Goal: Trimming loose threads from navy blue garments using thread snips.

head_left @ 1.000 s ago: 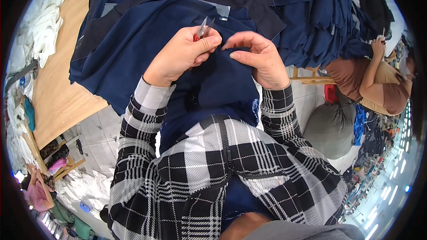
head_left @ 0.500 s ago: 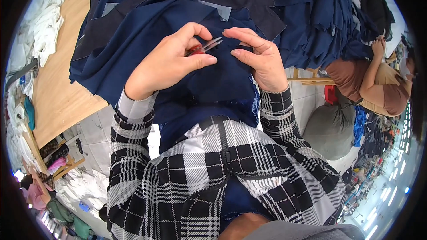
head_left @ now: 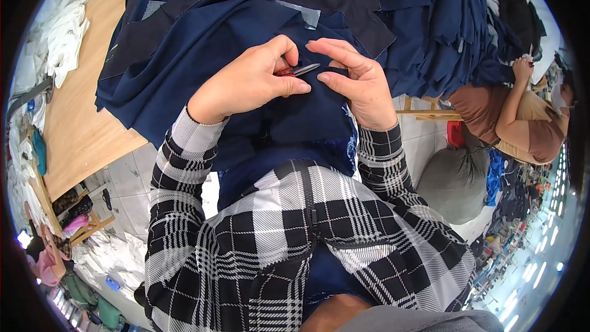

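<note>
A pair of red-handled thread snips sits in my left hand, between thumb and fingers. Their pointed blades reach toward my right hand and look pressed together. Navy cloth shows between the thumb and bent fingers of my right hand, which pinches part of the navy garment. Any thread at the blade tips is too small to see. The garment spreads over the table and down toward my lap, with a dark band across it and a small grey patch near its upper middle.
A thick pile of navy pieces lies at the far right. The wooden table shows at left, with white cloth along its edge. Another person sits at right, near a grey stuffed sack.
My left hand has moved right and slightly turned, bringing the snips closer to my right hand. Their blades, apart before, now look together. The right hand has barely moved.
</note>
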Action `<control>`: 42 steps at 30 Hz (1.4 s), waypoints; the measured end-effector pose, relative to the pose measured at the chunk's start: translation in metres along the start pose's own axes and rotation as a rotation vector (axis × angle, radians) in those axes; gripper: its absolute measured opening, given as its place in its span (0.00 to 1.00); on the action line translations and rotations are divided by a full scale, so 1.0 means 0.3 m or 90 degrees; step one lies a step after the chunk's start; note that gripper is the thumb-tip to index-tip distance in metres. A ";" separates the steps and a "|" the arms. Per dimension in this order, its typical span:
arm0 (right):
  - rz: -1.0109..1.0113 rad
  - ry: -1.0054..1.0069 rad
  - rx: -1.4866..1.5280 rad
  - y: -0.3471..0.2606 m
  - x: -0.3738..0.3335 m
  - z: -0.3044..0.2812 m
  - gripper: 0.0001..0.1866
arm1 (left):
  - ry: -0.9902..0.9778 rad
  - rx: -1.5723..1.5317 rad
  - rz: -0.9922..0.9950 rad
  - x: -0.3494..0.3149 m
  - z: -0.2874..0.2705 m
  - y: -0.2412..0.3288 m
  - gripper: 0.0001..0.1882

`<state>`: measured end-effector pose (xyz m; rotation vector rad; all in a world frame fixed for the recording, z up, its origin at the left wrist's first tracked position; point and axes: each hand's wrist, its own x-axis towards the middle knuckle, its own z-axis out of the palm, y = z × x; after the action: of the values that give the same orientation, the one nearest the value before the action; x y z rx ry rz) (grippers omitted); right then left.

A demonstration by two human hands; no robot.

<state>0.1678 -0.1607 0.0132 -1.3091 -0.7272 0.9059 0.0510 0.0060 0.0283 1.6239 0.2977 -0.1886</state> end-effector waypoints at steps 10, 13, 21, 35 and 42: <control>-0.032 -0.010 -0.013 0.014 0.006 -0.007 0.27 | 0.009 -0.061 -0.043 -0.022 -0.016 0.023 0.13; -0.045 0.006 0.118 0.007 0.008 0.001 0.34 | 0.094 -0.177 0.006 -0.043 -0.038 0.010 0.21; -0.095 0.066 -0.158 0.051 0.024 -0.042 0.17 | 0.195 -0.080 0.105 0.015 0.058 -0.050 0.06; 0.034 0.261 0.366 0.027 -0.005 0.007 0.12 | 0.370 0.462 0.518 0.039 0.151 -0.085 0.16; 0.038 0.289 0.340 0.056 -0.004 0.017 0.14 | 0.364 0.447 0.478 0.042 0.145 -0.113 0.16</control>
<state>0.1606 -0.1588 -0.0026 -1.0015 -0.0774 0.7421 0.0552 -0.0346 -0.0109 2.3529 0.0228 0.8418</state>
